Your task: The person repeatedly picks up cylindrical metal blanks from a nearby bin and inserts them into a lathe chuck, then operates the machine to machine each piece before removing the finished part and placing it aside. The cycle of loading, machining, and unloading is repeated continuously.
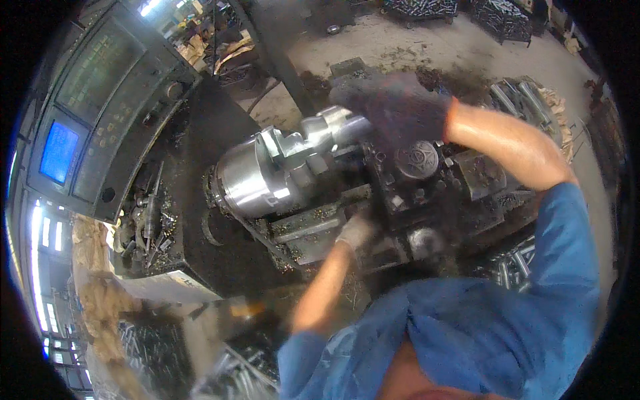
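Observation:
A shiny lathe chuck [244,176] with stepped jaws [325,127] is mounted at the middle of the lathe. My right hand [400,107], in a dark glove with an orange cuff, is over the far side of the tool post [417,159], nearest to the bright end of the jaws. Blur hides its fingers and anything in them. My left hand [357,232], in a pale glove, is low over the lathe carriage, beside the chip-strewn bed [312,230]. Its fingers are blurred against dark metal, so its grip is unclear.
A control panel [117,110] with a blue screen [59,151] stands at the left. Tools [150,220] and chips lie on the headstock top. Metal rods [520,265] lie at my right, more parts [245,372] below left. Bins of parts [422,10] stand on the floor behind.

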Available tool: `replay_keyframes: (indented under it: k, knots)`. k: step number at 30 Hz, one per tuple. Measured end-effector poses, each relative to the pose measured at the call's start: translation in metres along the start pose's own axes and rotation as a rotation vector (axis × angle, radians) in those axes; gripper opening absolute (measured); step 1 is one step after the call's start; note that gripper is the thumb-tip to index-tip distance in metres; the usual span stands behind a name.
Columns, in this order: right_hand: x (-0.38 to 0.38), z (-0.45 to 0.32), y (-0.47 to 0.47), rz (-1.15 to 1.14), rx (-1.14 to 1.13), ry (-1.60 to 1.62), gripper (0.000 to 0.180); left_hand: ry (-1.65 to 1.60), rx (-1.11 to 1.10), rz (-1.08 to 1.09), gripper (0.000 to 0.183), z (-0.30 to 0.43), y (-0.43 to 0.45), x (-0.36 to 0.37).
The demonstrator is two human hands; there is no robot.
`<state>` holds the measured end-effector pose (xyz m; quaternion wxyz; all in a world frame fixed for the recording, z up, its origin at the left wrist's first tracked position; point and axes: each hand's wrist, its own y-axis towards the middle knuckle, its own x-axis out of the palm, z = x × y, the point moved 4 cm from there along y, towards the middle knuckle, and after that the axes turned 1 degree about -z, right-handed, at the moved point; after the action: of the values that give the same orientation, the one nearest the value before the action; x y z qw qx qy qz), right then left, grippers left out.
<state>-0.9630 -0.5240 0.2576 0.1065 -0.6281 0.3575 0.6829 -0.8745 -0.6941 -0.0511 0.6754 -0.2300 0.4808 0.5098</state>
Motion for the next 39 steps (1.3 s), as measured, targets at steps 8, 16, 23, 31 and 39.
replay_keyframes:
  k: [8,16,23,31,39]
  knots:
    - [0.148,0.083,0.043,-0.5,-0.079,0.047,0.036,-0.746,-0.606,0.11,0.048,-0.007,-0.138,-0.067]
    - [0.17,0.084,0.056,-0.829,0.057,0.313,0.062,-1.127,-1.272,0.87,0.038,-0.062,-0.328,-0.054]
    - [0.171,0.061,0.059,-0.72,-0.007,0.196,0.073,-1.286,-1.179,1.069,0.033,-0.103,-0.371,-0.04]
    - [0.171,0.062,0.058,-0.801,0.009,0.148,0.088,0.9,-0.947,-0.073,0.034,-0.178,-0.391,-0.048]
    - [0.177,0.091,0.047,-0.768,-0.027,0.429,0.066,2.427,-0.372,-1.31,0.039,-0.195,-0.409,-0.038]
